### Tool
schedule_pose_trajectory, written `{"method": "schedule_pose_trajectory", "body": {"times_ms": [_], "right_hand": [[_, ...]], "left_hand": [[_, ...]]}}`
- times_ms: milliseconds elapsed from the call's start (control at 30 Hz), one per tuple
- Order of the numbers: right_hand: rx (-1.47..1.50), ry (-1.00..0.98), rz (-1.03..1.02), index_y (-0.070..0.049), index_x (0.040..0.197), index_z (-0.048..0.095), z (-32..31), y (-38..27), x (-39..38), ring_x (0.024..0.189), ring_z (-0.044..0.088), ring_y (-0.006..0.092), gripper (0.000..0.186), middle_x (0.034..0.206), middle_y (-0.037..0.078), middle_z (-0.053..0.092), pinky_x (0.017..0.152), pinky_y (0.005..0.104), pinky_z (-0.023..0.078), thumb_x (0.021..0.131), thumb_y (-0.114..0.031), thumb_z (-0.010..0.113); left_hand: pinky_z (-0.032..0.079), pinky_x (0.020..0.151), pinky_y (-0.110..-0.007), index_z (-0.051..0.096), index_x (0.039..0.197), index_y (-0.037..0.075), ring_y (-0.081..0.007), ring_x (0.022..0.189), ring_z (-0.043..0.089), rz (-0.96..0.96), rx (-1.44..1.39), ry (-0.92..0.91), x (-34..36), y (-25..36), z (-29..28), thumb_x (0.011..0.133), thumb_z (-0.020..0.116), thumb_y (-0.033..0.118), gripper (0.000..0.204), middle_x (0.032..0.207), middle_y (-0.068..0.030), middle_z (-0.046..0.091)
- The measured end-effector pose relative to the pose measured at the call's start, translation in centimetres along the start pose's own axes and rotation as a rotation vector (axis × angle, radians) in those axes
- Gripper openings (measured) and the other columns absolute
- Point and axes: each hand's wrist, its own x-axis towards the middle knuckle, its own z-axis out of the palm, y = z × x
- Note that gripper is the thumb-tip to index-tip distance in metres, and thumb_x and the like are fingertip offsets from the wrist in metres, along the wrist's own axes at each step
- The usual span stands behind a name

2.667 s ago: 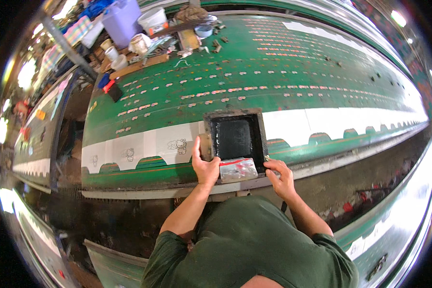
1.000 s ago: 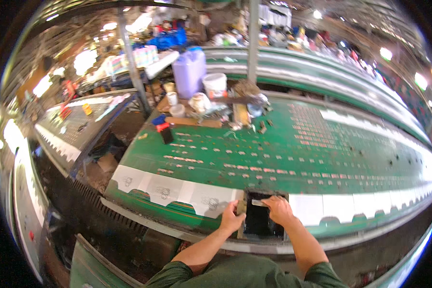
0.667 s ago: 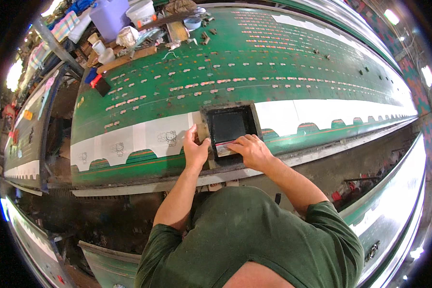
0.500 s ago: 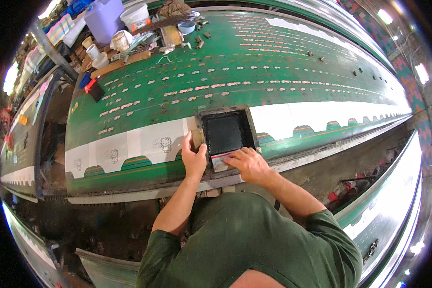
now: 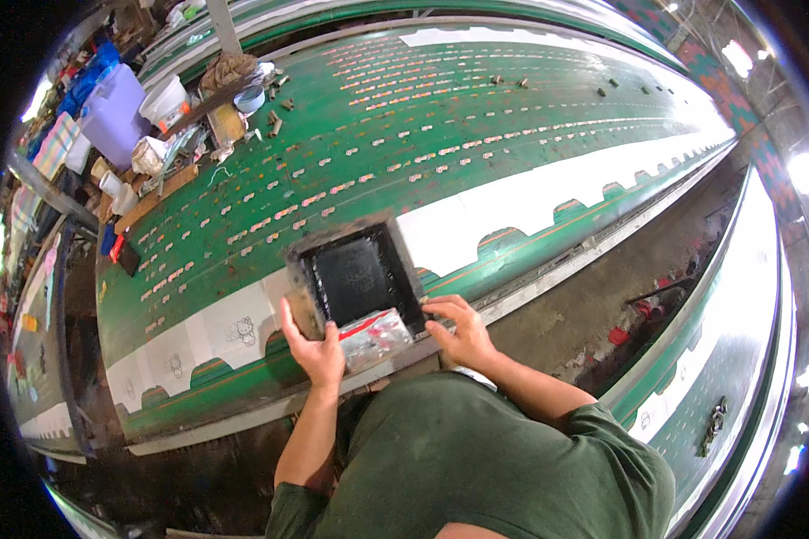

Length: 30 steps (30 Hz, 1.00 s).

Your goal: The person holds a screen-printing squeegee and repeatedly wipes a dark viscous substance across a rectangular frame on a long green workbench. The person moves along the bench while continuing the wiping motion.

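A square screen-printing frame (image 5: 301,296) with black ink on its mesh is in front of me, at the near edge of the green table. My left hand (image 5: 316,353) grips the frame's left side, thumb on the inner edge and fingers outside. On the near right corner, my right hand (image 5: 461,331) is closed with its fingertips on the rim. A squeegee (image 5: 373,341), silvery with a red strip, leans at the frame's near end between both hands, held by neither. White cut pieces (image 5: 202,331) lie in a row under and beside the frame, some bearing a black outlined figure.
The long green table (image 5: 270,184) carries rows of small printed patches. A purple jug (image 5: 115,112), a white bucket (image 5: 164,103) and rags stand at its far left. Small metal clips (image 5: 523,83) lie farther back. Another table (image 5: 737,359) with white pieces runs along the right.
My right hand has let go of the squeegee and moved to the frame's near right corner. The squeegee stays inside. My view has turned, and the frame looks tilted or lifted.
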Motion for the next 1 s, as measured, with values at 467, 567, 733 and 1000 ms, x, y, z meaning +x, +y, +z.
{"method": "schedule_pose_trajectory", "body": {"times_ms": [467, 567, 733, 1000], "right_hand": [[-0.178, -0.01, -0.308, -0.008, 0.127, 0.081, -17.0, 9.8, 1.9, 0.128, 0.069, 0.0399, 0.032, 0.134, 0.016, 0.076, 0.112, 0.0524, 0.055, 0.095, -0.007, 0.083], [-0.238, -0.181, -0.52, -0.009, 0.131, 0.079, -17.2, 8.1, 3.5, 0.132, 0.067, 0.0383, 0.044, 0.136, 0.014, 0.073, 0.112, 0.0538, 0.054, 0.088, -0.009, 0.088], [-0.411, -0.367, -0.648, -0.011, 0.137, 0.075, -15.5, 6.0, 5.7, 0.127, 0.067, 0.0341, 0.054, 0.132, 0.011, 0.071, 0.104, 0.0512, 0.055, 0.084, -0.013, 0.087], [-0.626, -0.568, -0.703, -0.01, 0.118, 0.082, -15.5, 5.7, 10.7, 0.106, 0.075, 0.03, 0.031, 0.109, 0.011, 0.076, 0.093, 0.0436, 0.06, 0.087, -0.012, 0.077]], "left_hand": [[0.037, 0.133, -0.043, 0.038, 0.175, -0.003, -0.034, 0.16, 0.05, -0.196, -0.174, -0.051, -5.0, 5.0, 19.3, 0.083, 0.075, -0.008, 0.1, 0.171, -0.0253, 0.052], [0.039, 0.132, -0.043, 0.039, 0.175, -0.003, -0.0343, 0.159, 0.051, -0.21, -0.159, -0.055, -5.3, 4.1, 19.5, 0.081, 0.075, -0.009, 0.1, 0.17, -0.0254, 0.053], [0.039, 0.132, -0.043, 0.04, 0.174, -0.003, -0.0336, 0.157, 0.052, -0.297, -0.28, -0.071, -4.8, 5.2, 19.8, 0.08, 0.077, -0.009, 0.102, 0.17, -0.0236, 0.053], [0.043, 0.127, -0.041, 0.037, 0.177, 0.0, -0.0276, 0.15, 0.057, -0.245, -0.079, -0.083, -4.8, 4.2, 20.4, 0.085, 0.081, -0.01, 0.102, 0.167, -0.0174, 0.056]]}}
